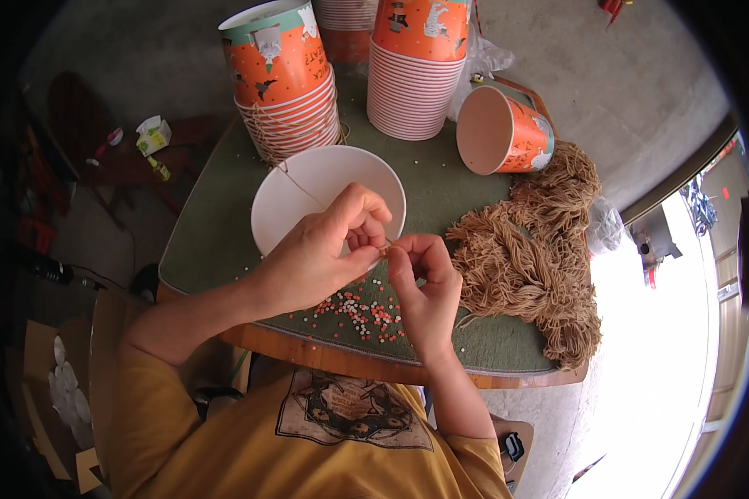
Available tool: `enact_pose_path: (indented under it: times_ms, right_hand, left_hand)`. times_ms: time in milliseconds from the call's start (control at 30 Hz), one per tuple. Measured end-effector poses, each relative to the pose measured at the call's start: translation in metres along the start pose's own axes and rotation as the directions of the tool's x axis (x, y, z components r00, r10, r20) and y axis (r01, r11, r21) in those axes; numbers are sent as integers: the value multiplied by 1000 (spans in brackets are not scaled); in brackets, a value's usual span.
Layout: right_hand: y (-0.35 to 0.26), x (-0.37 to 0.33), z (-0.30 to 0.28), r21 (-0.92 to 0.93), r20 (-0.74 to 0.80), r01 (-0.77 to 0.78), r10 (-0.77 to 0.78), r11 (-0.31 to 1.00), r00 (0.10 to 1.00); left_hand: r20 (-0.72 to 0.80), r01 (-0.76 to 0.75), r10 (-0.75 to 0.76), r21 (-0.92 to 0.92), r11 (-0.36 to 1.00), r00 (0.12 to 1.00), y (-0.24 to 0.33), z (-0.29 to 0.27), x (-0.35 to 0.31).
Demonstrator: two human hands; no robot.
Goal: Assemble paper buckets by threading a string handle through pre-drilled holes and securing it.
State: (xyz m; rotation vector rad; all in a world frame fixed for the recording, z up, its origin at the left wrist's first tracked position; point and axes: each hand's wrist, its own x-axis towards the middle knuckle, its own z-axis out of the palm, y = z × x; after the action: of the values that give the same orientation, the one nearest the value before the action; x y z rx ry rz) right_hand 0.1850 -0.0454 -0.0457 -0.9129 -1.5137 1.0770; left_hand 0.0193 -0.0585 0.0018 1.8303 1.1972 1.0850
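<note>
A white, round, open container (295, 200) stands on the green tabletop in front of me; its outer side is hidden. A thin tan twine (304, 188) runs from near its far left rim toward my left hand (329, 237). Over the container's near right rim, that hand is closed, thumb and forefinger pinched together. My right hand (429, 287) meets it there, its thumb and forefinger pinching too. A short bit of twine shows between the fingertips, and the rest is covered by my fingers. Small orange and white paper dots (362, 314) are scattered below my hands.
Tall stacks of orange patterned paper buckets, one on the left (279, 62) and one in the middle (416, 83), stand at the back. A single bucket (508, 133) lies sideways. Tan twine bundles (528, 266) cover the right side. A tissue box (153, 135) sits far left.
</note>
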Motion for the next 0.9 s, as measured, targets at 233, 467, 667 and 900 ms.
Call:
enact_pose_path:
  times_ms: [233, 467, 667, 900]
  right_hand:
    - [10, 1, -4, -148, -26, 170, -175, 974, 984]
    - [13, 8, -14, -323, 98, 413, -404, 852, 910]
    - [9, 17, -17, -485, 228, 606, -578, 630, 784]
    - [14, 13, -9, -268, 109, 395, -379, 879, 919]
  left_hand:
    - [29, 51, -49, -54, 997, 998, -2, -1, 2]
    - [31, 50, -47, -78, 996, 998, -5, 0, 4]
    - [92, 91, -87, -46, 995, 992, -4, -4, 3]
    - [74, 33, -30, -41, 999, 997, -4, 3, 2]
